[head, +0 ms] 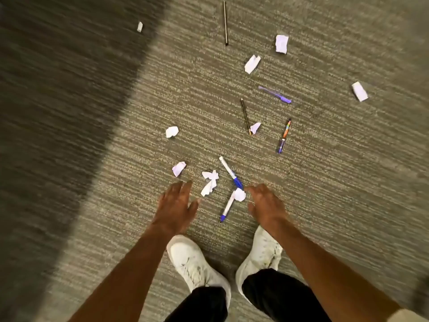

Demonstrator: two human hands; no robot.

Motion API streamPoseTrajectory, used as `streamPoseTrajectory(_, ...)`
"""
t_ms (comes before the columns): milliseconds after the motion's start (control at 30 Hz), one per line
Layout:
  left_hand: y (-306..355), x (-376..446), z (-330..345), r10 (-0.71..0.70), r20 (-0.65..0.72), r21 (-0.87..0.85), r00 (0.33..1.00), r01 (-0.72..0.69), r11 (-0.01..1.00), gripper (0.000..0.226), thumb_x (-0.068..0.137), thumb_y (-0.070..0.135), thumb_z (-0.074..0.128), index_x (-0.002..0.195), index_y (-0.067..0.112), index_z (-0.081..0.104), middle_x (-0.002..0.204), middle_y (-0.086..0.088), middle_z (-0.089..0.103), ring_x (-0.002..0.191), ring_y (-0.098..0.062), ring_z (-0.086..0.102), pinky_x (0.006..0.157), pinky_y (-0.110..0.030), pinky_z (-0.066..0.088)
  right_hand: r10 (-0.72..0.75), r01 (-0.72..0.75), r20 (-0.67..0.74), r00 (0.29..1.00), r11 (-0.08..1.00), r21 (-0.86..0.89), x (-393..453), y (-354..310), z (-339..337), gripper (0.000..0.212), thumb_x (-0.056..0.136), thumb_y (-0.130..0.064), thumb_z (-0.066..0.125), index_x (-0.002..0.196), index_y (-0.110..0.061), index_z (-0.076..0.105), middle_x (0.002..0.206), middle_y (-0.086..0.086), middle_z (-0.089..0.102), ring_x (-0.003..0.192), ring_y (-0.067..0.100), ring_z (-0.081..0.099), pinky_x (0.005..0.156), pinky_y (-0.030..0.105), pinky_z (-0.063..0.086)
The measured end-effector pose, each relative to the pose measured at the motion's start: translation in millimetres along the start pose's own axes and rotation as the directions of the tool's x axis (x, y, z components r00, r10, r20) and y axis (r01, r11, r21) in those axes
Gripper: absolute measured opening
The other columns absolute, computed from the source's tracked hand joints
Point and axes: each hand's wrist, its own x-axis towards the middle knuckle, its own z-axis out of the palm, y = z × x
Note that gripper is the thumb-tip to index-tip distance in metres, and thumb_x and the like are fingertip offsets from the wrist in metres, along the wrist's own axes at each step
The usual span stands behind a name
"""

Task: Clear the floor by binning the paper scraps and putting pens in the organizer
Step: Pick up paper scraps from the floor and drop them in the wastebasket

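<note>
Two empty hands, left [176, 203] and right [267, 205], each grip released over floor litter.
Paper scraps [210, 182] light, crushable: pinch anywhere; pens [228, 205] stiff, slick: take mid-barrel.

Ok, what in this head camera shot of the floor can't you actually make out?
- Bin and organizer: neither shows in the head view, so where they stand is unknown.
- Left strip of the carpet: smeared by motion blur, detail lost.
- Small white scrap far off: too small and blurred to tell its shape.
- Crumpled scrap covers part of the near white pen.
- Left hand and right hand: blurred, contact with anything unclear.
</note>
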Motion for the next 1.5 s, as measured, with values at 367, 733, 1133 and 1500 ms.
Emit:
streamPoseTrajectory(367, -58, 108, 45, -0.057, -0.075, 0.095, 0.996, 0.064, 0.993, 0.064, 0.089, 0.020, 0.058, 0.145, 0.026, 0.028, 0.152, -0.011, 0.029, 0.137, -0.027, 0.031, 0.109, -0.042, 0.039, 0.015, -0.017, 0.064, 0.998, 0.999, 0.038, 77, 8, 103, 0.065, 0.089, -0.032, 0.061, 0.145, -0.033, 0.028, 0.142, 0.006, 0.036, 0.119, 0.023, 0.053, 0.090, 0.034, 0.050)
streamPoseTrajectory(733, -80, 151, 90, -0.062, -0.088, 0.195, 0.994, 0.079, 0.978, 0.062, 0.082, -0.004, 0.059, 0.129, 0.029, 0.037, 0.131, -0.017, 0.043, 0.114, -0.027, 0.051, 0.089, -0.039, 0.056, -0.020, 0.025, -0.051, 0.998, 0.994, 0.109, 90, 21, 123, 0.029, 0.093, -0.024, 0.051, 0.121, -0.017, 0.050, 0.135, 0.011, 0.045, 0.114, 0.020, 0.051, 0.087, 0.029, 0.048)
streamPoseTrajectory(1133, -19, 110, 56, -0.126, -0.023, -0.137, 0.992, 0.121, 0.983, 0.074, 0.078, -0.020, 0.035, 0.140, 0.020, 0.029, 0.145, -0.017, 0.032, 0.127, -0.029, 0.043, 0.102, -0.042, 0.048, 0.073, -0.012, -0.211, 0.975, 0.960, 0.278, 121, 36, 18, 0.016, 0.086, -0.010, 0.052, 0.100, -0.014, 0.045, 0.108, 0.009, 0.046, 0.089, 0.017, 0.047, 0.056, 0.015, 0.033)
streamPoseTrajectory(1500, -12, 161, 82, 0.172, 0.016, 0.172, 0.985, -0.173, 0.970, 0.052, 0.096, 0.036, 0.047, 0.142, 0.025, 0.025, 0.142, -0.020, 0.035, 0.103, -0.024, 0.063, 0.083, -0.036, 0.058, 0.154, -0.045, -0.273, 0.950, 0.930, 0.366, 233, 51, -15, 0.057, 0.095, -0.027, 0.051, 0.144, -0.030, 0.022, 0.129, 0.019, 0.044, 0.096, 0.025, 0.055, 0.073, 0.035, 0.049)
